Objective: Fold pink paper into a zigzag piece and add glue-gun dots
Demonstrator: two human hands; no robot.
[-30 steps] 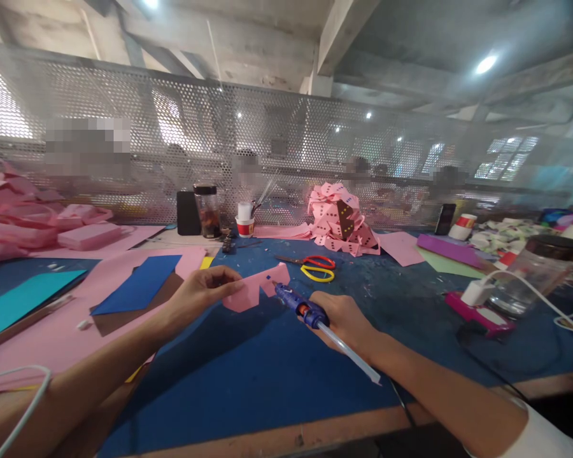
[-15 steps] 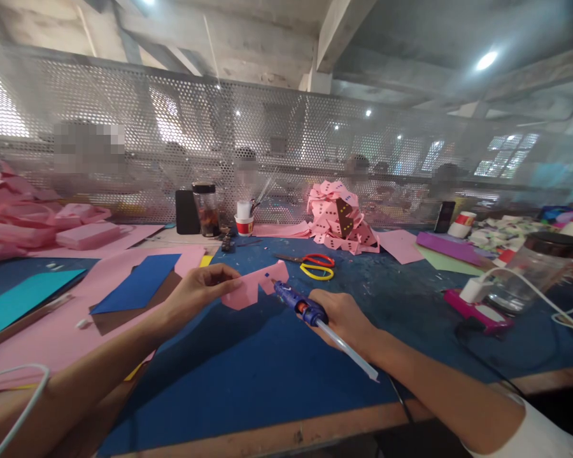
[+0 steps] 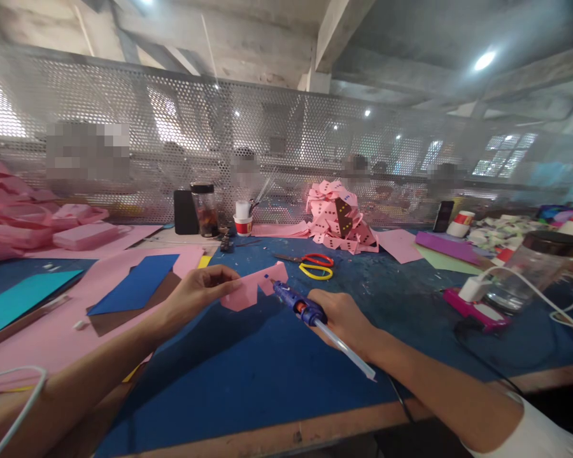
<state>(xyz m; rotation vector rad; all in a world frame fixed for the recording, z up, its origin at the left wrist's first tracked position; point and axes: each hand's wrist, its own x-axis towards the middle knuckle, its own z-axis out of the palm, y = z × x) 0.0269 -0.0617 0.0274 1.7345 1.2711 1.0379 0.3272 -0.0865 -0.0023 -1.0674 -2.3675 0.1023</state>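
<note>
A notched pink paper piece (image 3: 241, 294) is pinched by its left end in my left hand (image 3: 209, 287), held above the blue tabletop. One small dark blue square shows near its upper edge. My right hand (image 3: 346, 320) is closed around a blue hot glue gun (image 3: 300, 306), with a clear glue stick (image 3: 346, 350) jutting from its back end. The gun's nozzle is at the paper's right part, close to the blue square; whether it touches cannot be made out. Just beyond the gun lie scissors (image 3: 318, 267) with red and yellow handles.
A heap of dotted pink paper pieces (image 3: 332, 216) stands at the back. Blue card (image 3: 138, 283) and pink sheets lie left. A jar (image 3: 205, 210) and paper cup (image 3: 243, 224) stand behind. At right are a magenta power strip (image 3: 475, 312), white cable and clear jar (image 3: 520, 273).
Almost nothing differs. The whole view has shifted very slightly; both hands keep the paper and the glue gun in nearly the same pose.
</note>
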